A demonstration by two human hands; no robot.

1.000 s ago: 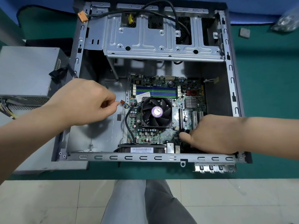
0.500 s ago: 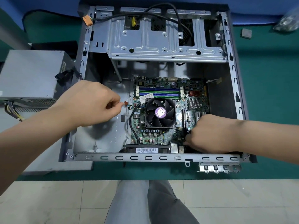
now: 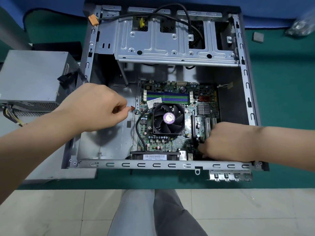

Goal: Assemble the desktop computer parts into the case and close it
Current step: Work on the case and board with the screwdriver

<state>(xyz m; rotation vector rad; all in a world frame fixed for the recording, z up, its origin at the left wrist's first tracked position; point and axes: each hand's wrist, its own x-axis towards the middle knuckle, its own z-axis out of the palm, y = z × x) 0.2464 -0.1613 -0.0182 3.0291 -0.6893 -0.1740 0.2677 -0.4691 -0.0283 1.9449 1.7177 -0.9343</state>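
On a green mat, open computer case lying on its side, circuit board seated low in its floor with black cooling fan at centre. Left hand reaching over bare metal floor, fingers curled, pinching a small red connector just beside the board's left edge. Right hand resting on the board's lower right corner by the card slots, fingers tucked under and out of sight, grip impossible to tell. Grey power supply box outside the case, to its left. Silver drive cage spanning the far end, black cable looped over it.
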